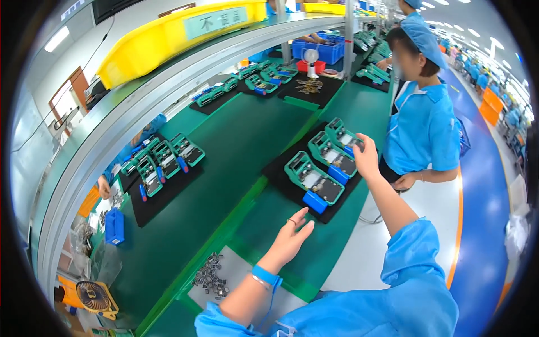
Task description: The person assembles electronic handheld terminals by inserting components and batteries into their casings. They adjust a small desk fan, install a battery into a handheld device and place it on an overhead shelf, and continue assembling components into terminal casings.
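Three green-framed units [315, 178] with white and black inner parts stand in a row on a black mat [275, 171] in front of me. Blue blocks [315, 202] sit at their near ends. My right hand [367, 159] is at the near end of the farthest unit [341, 135], thumb and fingers apart. Whether it touches that unit I cannot tell. My left hand [287, 238], open with nothing in it, hovers just short of the nearest unit. A blue wrist strap [266, 276] with a cord circles my left wrist. Small dark metal parts [212, 276] lie on a grey sheet beside my left forearm.
More green units [163, 160] rest on another mat across the green bench [224, 168]. A blue bin [114, 226] and a yellow fan [96, 297] stand at the left. A yellow tray [179, 39] sits on the overhead shelf. A co-worker [426, 112] is at the right.
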`<state>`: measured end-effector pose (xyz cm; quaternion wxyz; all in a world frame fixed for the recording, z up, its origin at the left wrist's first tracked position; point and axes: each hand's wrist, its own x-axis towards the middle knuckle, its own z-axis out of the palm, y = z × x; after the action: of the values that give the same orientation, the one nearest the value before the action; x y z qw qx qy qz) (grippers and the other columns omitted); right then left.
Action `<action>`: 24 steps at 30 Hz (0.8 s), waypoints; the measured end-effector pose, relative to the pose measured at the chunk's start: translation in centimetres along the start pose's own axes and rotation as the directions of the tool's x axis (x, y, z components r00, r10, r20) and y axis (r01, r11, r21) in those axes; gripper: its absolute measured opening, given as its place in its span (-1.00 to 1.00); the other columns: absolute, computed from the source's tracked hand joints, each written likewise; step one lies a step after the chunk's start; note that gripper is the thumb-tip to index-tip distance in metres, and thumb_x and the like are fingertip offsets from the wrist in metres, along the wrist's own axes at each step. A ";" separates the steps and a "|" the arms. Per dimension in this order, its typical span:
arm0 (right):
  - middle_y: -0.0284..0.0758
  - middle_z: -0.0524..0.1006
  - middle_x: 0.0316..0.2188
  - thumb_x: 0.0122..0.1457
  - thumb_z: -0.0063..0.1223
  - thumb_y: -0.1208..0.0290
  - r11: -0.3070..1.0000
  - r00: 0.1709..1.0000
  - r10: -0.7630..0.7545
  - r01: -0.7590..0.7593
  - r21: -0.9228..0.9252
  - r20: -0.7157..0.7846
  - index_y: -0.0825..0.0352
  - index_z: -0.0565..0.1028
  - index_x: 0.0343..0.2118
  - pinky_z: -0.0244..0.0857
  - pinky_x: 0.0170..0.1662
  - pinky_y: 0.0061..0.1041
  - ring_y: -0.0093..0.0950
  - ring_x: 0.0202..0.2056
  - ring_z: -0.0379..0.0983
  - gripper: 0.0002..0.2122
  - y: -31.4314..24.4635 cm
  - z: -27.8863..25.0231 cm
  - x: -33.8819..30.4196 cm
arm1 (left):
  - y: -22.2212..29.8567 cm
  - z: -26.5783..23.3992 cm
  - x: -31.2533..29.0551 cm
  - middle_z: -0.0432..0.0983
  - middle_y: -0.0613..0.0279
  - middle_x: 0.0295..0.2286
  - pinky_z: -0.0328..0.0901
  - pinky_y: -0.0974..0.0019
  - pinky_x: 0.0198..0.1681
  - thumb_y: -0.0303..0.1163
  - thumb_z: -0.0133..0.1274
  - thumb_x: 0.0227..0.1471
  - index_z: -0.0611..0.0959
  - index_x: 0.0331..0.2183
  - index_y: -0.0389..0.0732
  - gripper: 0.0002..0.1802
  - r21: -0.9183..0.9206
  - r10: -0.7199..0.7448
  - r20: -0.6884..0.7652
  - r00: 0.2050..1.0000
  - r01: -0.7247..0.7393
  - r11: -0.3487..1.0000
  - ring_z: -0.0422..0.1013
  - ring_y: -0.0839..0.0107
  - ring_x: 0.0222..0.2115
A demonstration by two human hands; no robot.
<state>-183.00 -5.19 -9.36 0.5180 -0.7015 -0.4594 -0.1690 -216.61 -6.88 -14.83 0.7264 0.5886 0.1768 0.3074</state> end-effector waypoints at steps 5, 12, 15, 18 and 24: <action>-0.13 0.39 0.06 0.11 0.05 0.54 0.944 0.937 -0.271 0.214 0.250 0.220 0.31 0.44 0.00 0.23 0.13 -0.31 -0.14 0.11 0.31 -0.65 -10.0 7.6 -2.4 | 2.0 -8.8 -4.2 0.48 -0.03 -0.03 0.32 0.22 0.06 -0.21 0.07 0.19 0.43 0.10 -0.33 -0.45 0.364 0.072 -0.225 0.972 0.016 0.931 0.43 0.25 -0.01; -0.02 0.38 0.07 0.10 0.15 0.39 0.902 0.637 -0.401 0.148 0.406 0.658 0.37 0.40 0.05 0.14 0.22 -0.22 -0.12 0.15 0.25 -0.57 -17.9 25.3 -6.5 | 4.9 -25.5 -9.3 0.59 -0.05 -0.18 0.37 0.26 -0.03 -0.22 0.10 0.12 0.57 -0.06 -0.38 -0.54 0.586 0.275 -0.694 0.666 0.300 0.753 0.52 0.23 -0.12; -0.01 0.36 0.10 0.11 0.15 0.36 0.945 0.616 -0.302 0.093 0.314 0.727 0.39 0.28 0.17 0.21 0.18 -0.24 -0.15 0.14 0.29 -0.44 -20.5 31.3 -7.7 | 3.5 -32.6 -11.4 0.45 -0.12 -0.01 0.26 0.22 0.07 -0.16 0.11 0.11 0.48 0.05 -0.34 -0.42 0.557 0.382 -0.803 0.457 0.348 0.754 0.38 0.18 0.02; -0.02 0.36 0.12 0.13 0.12 0.32 0.960 0.554 -0.105 -0.159 0.229 0.826 0.41 0.16 0.26 0.41 -0.04 -0.30 -0.23 -0.02 0.46 -0.34 -22.9 33.8 -7.4 | 4.5 -34.9 -11.2 0.38 -0.07 0.03 0.19 0.22 0.13 -0.12 0.10 0.12 0.40 0.13 -0.33 -0.35 0.462 0.340 -0.869 0.360 0.341 0.818 0.33 0.18 0.03; -0.07 0.53 -0.11 0.13 0.11 0.28 0.884 0.494 -0.044 -0.386 0.265 0.868 0.44 0.10 0.29 0.52 -0.43 -0.47 -0.44 -0.45 0.60 -0.29 -24.6 35.3 -7.6 | 4.2 -39.7 -10.8 0.47 0.08 -0.07 0.22 0.26 0.04 0.01 0.09 0.10 0.56 -0.06 -0.35 -0.39 0.396 0.305 -0.904 0.299 0.324 0.859 0.39 0.24 -0.09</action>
<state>-215.61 23.35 -15.07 0.3777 -0.6038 -0.6042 0.3574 -250.24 16.18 -21.58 0.2939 0.4576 0.6498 0.5309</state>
